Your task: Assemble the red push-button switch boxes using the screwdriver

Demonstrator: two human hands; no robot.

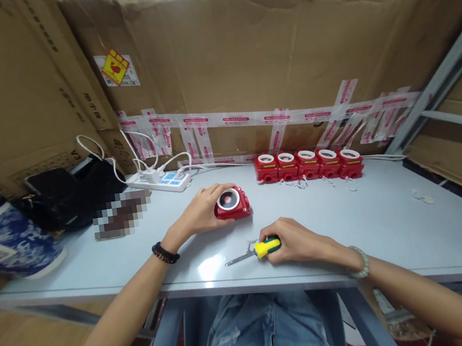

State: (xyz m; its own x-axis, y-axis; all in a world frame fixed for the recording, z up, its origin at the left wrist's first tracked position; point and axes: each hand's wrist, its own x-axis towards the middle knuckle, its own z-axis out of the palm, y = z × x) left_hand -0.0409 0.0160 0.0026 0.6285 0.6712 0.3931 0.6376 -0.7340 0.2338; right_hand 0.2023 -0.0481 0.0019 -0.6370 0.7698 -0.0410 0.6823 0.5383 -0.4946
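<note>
My left hand (210,209) is closed around the left side of a small red box with a white ring (235,212) on its top, which rests on the table. In my right hand (285,240) is a screwdriver (263,247) with a yellow and green handle, its metal shaft pointing left over the table near the front edge. Small pale bits, too small to name, lie just behind the shaft. Farther back on the right, several similar red boxes (308,166) stand side by side in a row, with white loops in front of them.
A white power strip (163,181) with plugged-in cables lies at the back left. Left of it are a black bag (71,201), a phone (50,186) and a blue-white cup (12,241). Taped cardboard (220,65) walls the table's back. A small white piece (424,198) lies at right.
</note>
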